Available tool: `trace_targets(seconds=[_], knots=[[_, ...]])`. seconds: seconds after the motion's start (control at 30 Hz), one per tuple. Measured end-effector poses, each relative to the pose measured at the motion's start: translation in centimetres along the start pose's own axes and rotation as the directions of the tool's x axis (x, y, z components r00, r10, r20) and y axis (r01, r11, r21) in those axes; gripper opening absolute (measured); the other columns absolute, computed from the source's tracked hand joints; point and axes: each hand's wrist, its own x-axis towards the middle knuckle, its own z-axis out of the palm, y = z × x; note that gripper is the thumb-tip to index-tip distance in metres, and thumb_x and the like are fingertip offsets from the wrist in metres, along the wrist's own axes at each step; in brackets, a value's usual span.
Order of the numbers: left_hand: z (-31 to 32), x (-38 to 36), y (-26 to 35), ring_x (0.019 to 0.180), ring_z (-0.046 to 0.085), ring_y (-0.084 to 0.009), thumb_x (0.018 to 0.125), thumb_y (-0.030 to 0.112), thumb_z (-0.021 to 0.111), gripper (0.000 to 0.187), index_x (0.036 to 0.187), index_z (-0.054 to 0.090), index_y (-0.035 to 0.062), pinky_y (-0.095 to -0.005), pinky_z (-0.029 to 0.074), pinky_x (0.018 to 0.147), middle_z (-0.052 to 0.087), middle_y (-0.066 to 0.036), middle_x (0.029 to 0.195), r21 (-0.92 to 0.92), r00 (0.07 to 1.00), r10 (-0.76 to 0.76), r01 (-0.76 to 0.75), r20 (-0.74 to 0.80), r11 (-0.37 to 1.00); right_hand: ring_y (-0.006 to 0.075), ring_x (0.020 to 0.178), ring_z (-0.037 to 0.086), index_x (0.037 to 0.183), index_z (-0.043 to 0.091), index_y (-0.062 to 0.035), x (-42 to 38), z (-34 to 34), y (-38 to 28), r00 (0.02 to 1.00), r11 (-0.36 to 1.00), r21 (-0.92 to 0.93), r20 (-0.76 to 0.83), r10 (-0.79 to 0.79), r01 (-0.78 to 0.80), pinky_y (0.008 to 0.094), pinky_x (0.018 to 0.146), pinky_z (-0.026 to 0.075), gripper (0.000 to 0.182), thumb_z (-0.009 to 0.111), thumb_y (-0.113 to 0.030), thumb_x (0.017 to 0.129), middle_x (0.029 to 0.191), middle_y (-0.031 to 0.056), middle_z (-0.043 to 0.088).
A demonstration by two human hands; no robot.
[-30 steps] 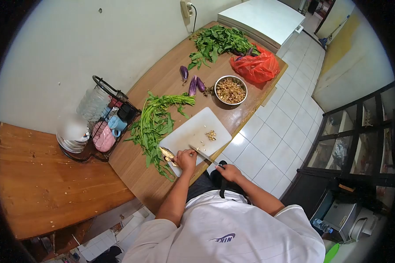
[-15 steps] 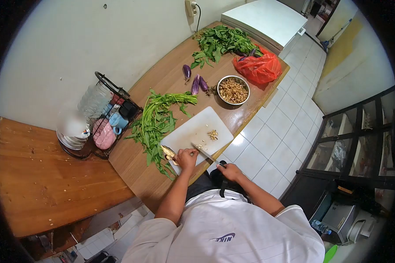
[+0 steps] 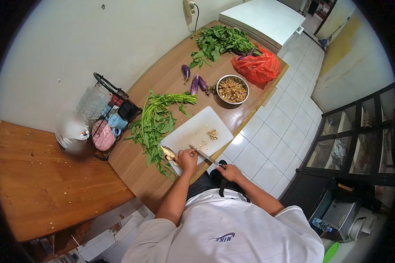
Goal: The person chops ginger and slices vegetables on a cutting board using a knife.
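Observation:
My left hand [image 3: 187, 159] is closed at the near edge of the white cutting board [image 3: 200, 121], its fingers bunched beside the knife. What those fingers pinch is too small to make out. Pale yellowish pieces [image 3: 167, 153] lie by this hand at the board's left corner. In my right hand [image 3: 230, 172] is the dark handle of a knife [image 3: 205, 155]; its blade slants across the board toward my left fingertips. Small chopped bits [image 3: 213, 134] form a little pile on the board, with a few crumbs nearer the blade.
Leafy greens [image 3: 152, 125] lie left of the board. Beyond it are a metal bowl of brown chopped pieces [image 3: 233, 90], several purple eggplants [image 3: 194, 85], a red plastic bag [image 3: 258, 65] and more greens [image 3: 221, 41]. A dish rack [image 3: 102, 74] with cups stands at left.
The knife blade has shifted slightly left and toward me, close to my left fingers. A few more crumbs show beside the blade. Both hands stay nearly in place.

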Motion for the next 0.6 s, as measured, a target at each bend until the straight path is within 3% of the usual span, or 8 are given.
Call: trace_targets(seconds=[0.13, 0.23, 0.4, 0.5, 0.6], knots=[[-0.7, 0.1, 0.7, 0.098, 0.061, -0.0219, 0.08, 0.031, 0.081, 0.008, 0.084, 0.082, 0.0233, -0.0427, 0.032, 0.097, 0.076, 0.004, 0.088, -0.037, 1.0, -0.004, 0.004, 0.009, 0.999, 0.0429, 0.101, 0.069, 0.105, 0.075, -0.0024, 0.4, -0.4, -0.5, 1.0, 1.0, -0.018, -0.012, -0.017, 0.017, 0.0477, 0.091, 0.053, 0.074, 0.045, -0.069, 0.097, 0.098, 0.0266, 0.073], [-0.8, 0.6, 1.2, 0.099, 0.062, -0.0219, 0.082, 0.034, 0.08, 0.01, 0.086, 0.082, 0.0247, -0.0439, 0.034, 0.095, 0.076, 0.005, 0.089, -0.025, 0.998, -0.028, 0.029, 0.052, 0.999, 0.0434, 0.107, 0.067, 0.108, 0.076, -0.0041, -0.4, -1.0, 0.9, 0.999, 0.999, 0.038, -0.031, -0.017, 0.018, 0.0498, 0.094, 0.052, 0.075, 0.043, -0.07, 0.097, 0.107, 0.0261, 0.072], [-0.5, 2.8, 2.2, 0.099, 0.063, -0.0221, 0.085, 0.035, 0.078, 0.014, 0.092, 0.083, 0.0241, -0.0447, 0.039, 0.089, 0.076, 0.005, 0.093, -0.097, 0.992, 0.105, -0.098, 0.075, 0.99, 0.0425, 0.107, 0.068, 0.116, 0.074, -0.0071, -2.7, -1.1, 3.1, 0.997, 0.999, 0.038, -0.074, 0.021, -0.018, 0.0495, 0.094, 0.052, 0.074, 0.042, -0.071, 0.096, 0.108, 0.0247, 0.073], [-1.4, 3.8, 3.2, 0.099, 0.063, -0.0223, 0.086, 0.033, 0.077, 0.016, 0.098, 0.083, 0.0228, -0.0433, 0.042, 0.088, 0.076, 0.004, 0.096, -0.174, 0.98, 0.171, -0.152, 0.098, 0.973, 0.0423, 0.099, 0.07, 0.104, 0.076, -0.0044, -3.6, -1.3, 3.5, 0.988, 0.994, 0.107, -0.147, 0.04, -0.025, 0.0482, 0.087, 0.053, 0.072, 0.047, -0.07, 0.096, 0.097, 0.0242, 0.073], [-2.7, 4.1, 3.5, 0.098, 0.064, -0.0233, 0.087, 0.031, 0.077, 0.018, 0.102, 0.082, 0.0217, -0.0415, 0.045, 0.089, 0.076, 0.001, 0.098, -0.228, 0.984, 0.168, -0.151, 0.056, 0.962, 0.042, 0.1, 0.069, 0.104, 0.077, -0.0055, -4.0, -1.7, 3.5, 0.985, 0.997, 0.073, -0.17, 0.011, 0.001, 0.0485, 0.088, 0.054, 0.072, 0.046, -0.07, 0.096, 0.1, 0.0244, 0.073]])
